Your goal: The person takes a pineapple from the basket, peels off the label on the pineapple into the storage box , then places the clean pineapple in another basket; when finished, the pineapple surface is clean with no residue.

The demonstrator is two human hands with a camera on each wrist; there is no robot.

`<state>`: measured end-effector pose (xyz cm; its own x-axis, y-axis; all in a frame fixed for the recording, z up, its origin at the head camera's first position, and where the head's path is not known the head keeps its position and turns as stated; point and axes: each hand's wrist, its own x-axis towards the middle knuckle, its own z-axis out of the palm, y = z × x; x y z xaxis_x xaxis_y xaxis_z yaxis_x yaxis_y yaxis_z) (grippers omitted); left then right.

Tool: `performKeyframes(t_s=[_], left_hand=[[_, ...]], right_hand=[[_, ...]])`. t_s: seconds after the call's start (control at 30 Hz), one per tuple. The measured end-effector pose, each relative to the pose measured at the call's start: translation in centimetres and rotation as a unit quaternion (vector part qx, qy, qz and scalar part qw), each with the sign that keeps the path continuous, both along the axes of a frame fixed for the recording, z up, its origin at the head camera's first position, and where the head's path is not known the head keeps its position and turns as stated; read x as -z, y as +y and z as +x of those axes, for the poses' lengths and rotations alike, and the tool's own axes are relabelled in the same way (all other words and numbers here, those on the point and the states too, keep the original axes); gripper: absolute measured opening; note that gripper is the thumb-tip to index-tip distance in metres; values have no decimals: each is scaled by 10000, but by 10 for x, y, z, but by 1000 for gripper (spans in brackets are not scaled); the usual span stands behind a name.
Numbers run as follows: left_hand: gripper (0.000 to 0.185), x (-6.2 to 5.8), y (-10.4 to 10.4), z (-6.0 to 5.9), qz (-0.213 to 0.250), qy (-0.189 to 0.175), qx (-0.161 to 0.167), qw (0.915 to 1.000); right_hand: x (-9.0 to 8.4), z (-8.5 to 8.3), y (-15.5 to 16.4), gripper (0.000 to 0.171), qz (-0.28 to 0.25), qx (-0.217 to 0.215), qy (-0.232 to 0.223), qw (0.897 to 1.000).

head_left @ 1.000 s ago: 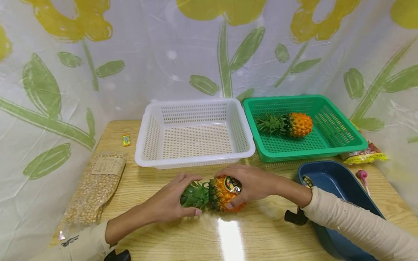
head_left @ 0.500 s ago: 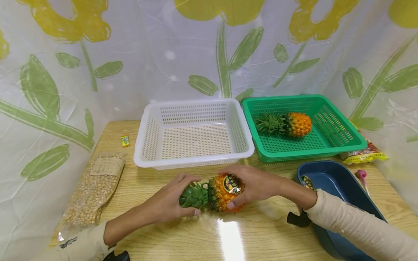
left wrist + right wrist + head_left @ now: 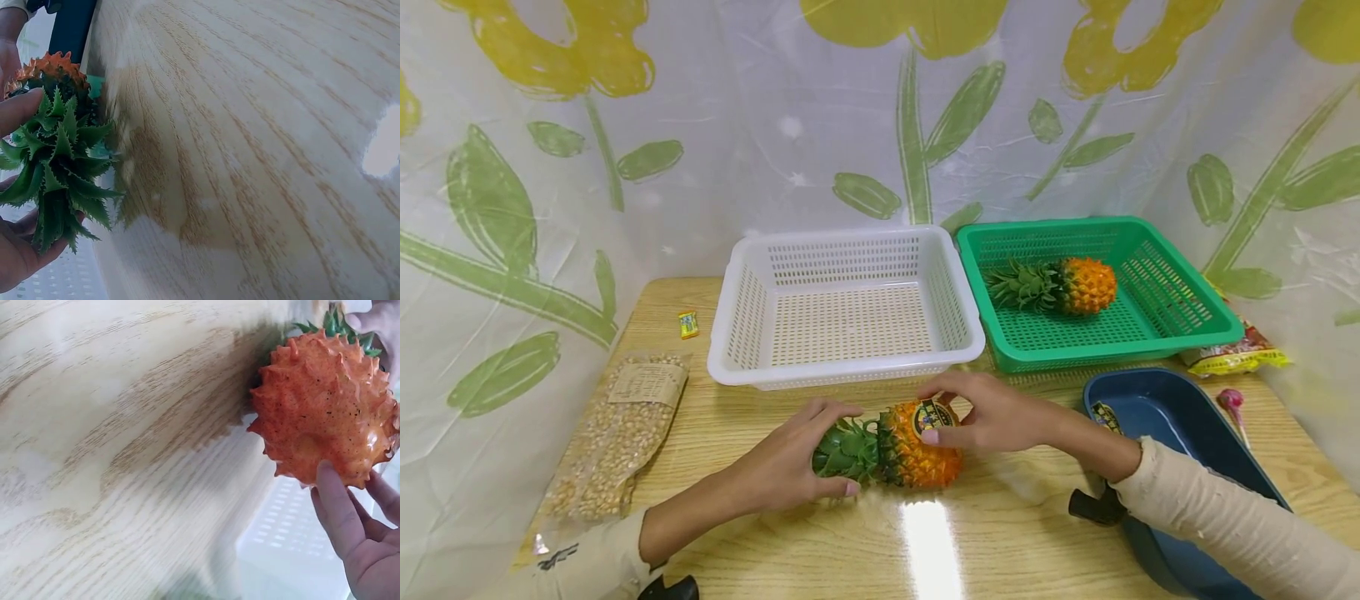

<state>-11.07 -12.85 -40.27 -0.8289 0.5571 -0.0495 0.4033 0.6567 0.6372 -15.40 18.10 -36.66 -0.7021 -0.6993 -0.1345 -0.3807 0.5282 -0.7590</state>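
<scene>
A small pineapple (image 3: 919, 457) lies on its side on the table, leafy crown to the left and orange body to the right. My left hand (image 3: 784, 458) holds the crown (image 3: 59, 169), thumb and fingers on opposite sides of the leaves. At the body's right end, my right hand (image 3: 988, 414) has its thumb and curled fingers on the fruit, around a round black-and-gold label (image 3: 934, 419). The thumb covers part of this label; whether its edge is pinched is hidden. The right wrist view shows the thumb (image 3: 337, 506) at the fruit's spiky base (image 3: 322, 406).
A white basket (image 3: 850, 364) stands behind the hands. Beside it, a green basket (image 3: 1112, 350) contains another pineapple (image 3: 1086, 286). A blue basin (image 3: 1157, 425) with a similar label (image 3: 1105, 417) sits right, near a lollipop (image 3: 1231, 402). A corn-kernel bag (image 3: 617, 433) lies left.
My right hand has shifted up and right along the pineapple's body, its thumb moving onto the label and uncovering more orange skin. The left hand stays on the crown.
</scene>
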Motion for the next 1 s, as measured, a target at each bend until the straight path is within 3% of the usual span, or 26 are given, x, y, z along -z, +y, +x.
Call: performKeyframes(t_s=[0.27, 0.6, 1.0], left_hand=[[86, -1, 1, 0, -45, 8, -41, 10000], [86, -1, 1, 1, -52, 51, -57, 10000], [84, 0, 0, 1, -46, 45, -4, 10000]], right_hand=[[1, -2, 2, 36, -222, 141, -95, 9996], [0, -4, 0, 29, -504, 147, 10, 9986], [-12, -6, 7, 6, -931, 8, 71, 9956]])
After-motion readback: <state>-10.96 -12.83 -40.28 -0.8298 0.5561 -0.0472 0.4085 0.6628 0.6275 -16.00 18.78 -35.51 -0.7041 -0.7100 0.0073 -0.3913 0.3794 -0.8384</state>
